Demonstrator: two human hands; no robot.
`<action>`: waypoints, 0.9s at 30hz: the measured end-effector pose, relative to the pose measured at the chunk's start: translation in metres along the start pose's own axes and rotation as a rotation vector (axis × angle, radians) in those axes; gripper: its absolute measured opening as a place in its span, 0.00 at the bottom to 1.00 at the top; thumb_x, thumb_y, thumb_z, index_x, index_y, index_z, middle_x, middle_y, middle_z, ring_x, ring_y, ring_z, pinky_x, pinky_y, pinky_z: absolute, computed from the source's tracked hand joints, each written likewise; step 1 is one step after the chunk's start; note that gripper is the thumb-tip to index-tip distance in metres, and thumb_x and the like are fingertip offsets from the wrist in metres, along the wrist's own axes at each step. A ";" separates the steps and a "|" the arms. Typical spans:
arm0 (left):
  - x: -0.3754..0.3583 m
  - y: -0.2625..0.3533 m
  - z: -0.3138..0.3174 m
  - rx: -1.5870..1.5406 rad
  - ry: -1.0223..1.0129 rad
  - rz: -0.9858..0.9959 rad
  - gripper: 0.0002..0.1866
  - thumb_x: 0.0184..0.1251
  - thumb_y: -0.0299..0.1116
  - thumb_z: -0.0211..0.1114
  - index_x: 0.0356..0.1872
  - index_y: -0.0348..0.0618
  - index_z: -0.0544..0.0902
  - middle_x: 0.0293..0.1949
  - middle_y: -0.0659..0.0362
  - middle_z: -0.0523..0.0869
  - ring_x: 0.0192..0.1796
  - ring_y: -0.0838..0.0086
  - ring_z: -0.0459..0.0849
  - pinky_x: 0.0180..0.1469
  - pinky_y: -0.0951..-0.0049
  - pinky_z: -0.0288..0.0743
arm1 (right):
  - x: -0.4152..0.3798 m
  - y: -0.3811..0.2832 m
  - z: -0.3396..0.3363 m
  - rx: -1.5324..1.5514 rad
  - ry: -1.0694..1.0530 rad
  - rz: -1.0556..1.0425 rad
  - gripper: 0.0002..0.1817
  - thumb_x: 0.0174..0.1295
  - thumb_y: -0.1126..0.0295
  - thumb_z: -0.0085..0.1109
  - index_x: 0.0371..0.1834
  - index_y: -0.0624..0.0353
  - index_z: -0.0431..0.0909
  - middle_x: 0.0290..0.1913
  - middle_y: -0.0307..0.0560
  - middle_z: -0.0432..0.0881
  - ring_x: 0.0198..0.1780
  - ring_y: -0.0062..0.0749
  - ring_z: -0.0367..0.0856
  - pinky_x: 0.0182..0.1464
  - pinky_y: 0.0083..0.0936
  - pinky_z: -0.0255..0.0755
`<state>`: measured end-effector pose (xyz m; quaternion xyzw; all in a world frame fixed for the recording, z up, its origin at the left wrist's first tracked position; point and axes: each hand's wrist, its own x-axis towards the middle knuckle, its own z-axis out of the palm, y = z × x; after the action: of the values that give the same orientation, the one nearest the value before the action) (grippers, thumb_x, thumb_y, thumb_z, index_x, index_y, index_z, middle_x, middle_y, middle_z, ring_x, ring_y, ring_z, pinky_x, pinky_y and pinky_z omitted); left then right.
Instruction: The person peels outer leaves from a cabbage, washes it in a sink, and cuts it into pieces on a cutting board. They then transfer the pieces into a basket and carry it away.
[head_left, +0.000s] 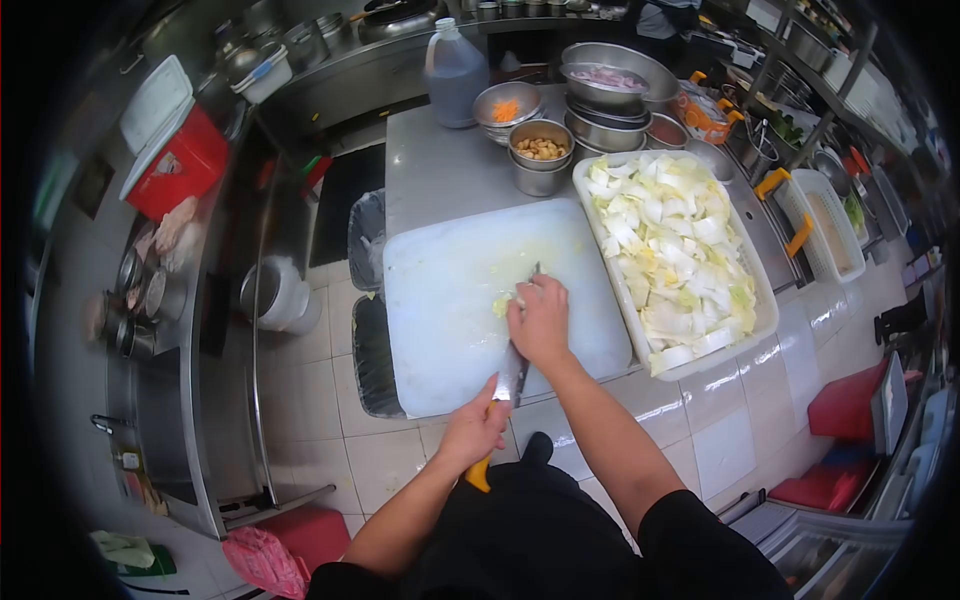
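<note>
A knife (511,376) with a yellow handle points away from me over the front of a white cutting board (440,300). My left hand (474,432) is closed round its handle, whose yellow end sticks out below. Farther up the blade, my right hand (541,318) has its fingers bent over the metal near the tip, hiding part of it. Small pale cabbage scraps (501,305) lie on the board beside my right fingers. Just right of the board, chopped cabbage (680,250) fills a white plastic basket (768,318).
Behind the board stand a metal pot of brown pieces (540,149), a bowl of shredded carrot (506,110), stacked metal bowls (605,130) and a large plastic jug (455,75). Black-lined bins (372,355) adjoin the table's left side. A red cooler (180,165) sits at far left.
</note>
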<state>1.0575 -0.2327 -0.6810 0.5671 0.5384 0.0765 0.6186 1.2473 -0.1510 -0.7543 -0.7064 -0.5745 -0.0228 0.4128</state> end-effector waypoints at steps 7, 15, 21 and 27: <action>-0.008 0.024 0.022 0.012 0.064 0.100 0.33 0.81 0.40 0.59 0.81 0.44 0.63 0.30 0.59 0.84 0.24 0.77 0.84 0.33 0.73 0.82 | 0.019 -0.002 -0.016 0.319 0.203 0.222 0.09 0.57 0.74 0.67 0.42 0.60 0.88 0.57 0.54 0.80 0.58 0.50 0.79 0.62 0.39 0.76; -0.033 0.131 0.019 0.238 -0.025 0.382 0.32 0.80 0.41 0.60 0.80 0.45 0.65 0.31 0.52 0.87 0.25 0.70 0.87 0.36 0.68 0.82 | 0.105 -0.001 -0.133 0.247 0.575 0.123 0.08 0.57 0.74 0.68 0.40 0.60 0.89 0.53 0.53 0.83 0.56 0.46 0.83 0.60 0.35 0.77; -0.012 0.140 0.002 0.387 0.107 0.468 0.28 0.78 0.40 0.61 0.77 0.50 0.70 0.32 0.47 0.87 0.37 0.59 0.88 0.48 0.59 0.81 | 0.138 0.121 -0.192 0.127 0.388 0.171 0.11 0.67 0.69 0.65 0.47 0.61 0.88 0.51 0.57 0.87 0.54 0.50 0.85 0.58 0.36 0.78; 0.013 0.082 -0.042 0.243 0.193 0.327 0.29 0.79 0.36 0.58 0.79 0.47 0.68 0.34 0.53 0.85 0.32 0.69 0.84 0.41 0.64 0.82 | 0.131 0.110 -0.212 -0.014 0.275 0.069 0.11 0.68 0.64 0.66 0.48 0.55 0.90 0.46 0.52 0.89 0.49 0.50 0.86 0.56 0.41 0.78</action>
<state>1.0731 -0.1690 -0.6148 0.7072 0.5015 0.1642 0.4706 1.4766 -0.1767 -0.6093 -0.7190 -0.4875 -0.1093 0.4831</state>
